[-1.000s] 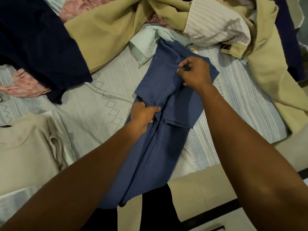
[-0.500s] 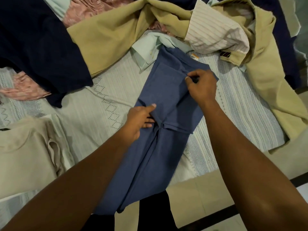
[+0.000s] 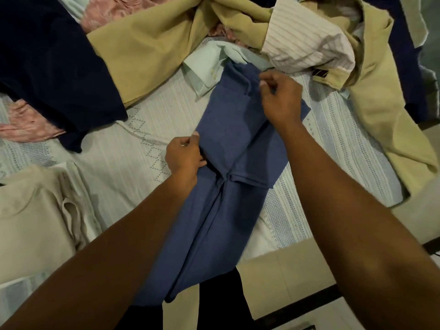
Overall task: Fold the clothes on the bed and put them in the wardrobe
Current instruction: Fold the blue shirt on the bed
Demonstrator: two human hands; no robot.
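Observation:
A blue shirt (image 3: 228, 129) lies lengthwise on the patterned bed sheet (image 3: 133, 163), its lower end hanging over the bed's near edge. One sleeve is folded across its body. My left hand (image 3: 184, 156) grips the shirt's left edge at mid-length, thumb up and fingers curled under the cloth. My right hand (image 3: 279, 96) pinches the fabric near the collar at the far end, its fingers bent over the top fold.
Unfolded clothes ring the shirt: a dark navy garment (image 3: 47, 67) at far left, tan trousers (image 3: 152, 44) behind, a pink striped shirt (image 3: 307, 41), pale mint shirt (image 3: 209, 63), pink cloth (image 3: 26, 125). A beige top (image 3: 31, 215) lies at near left.
My left hand slid left from the shirt's middle to its left edge and took hold. My right hand moved up toward the collar, still pinching fabric.

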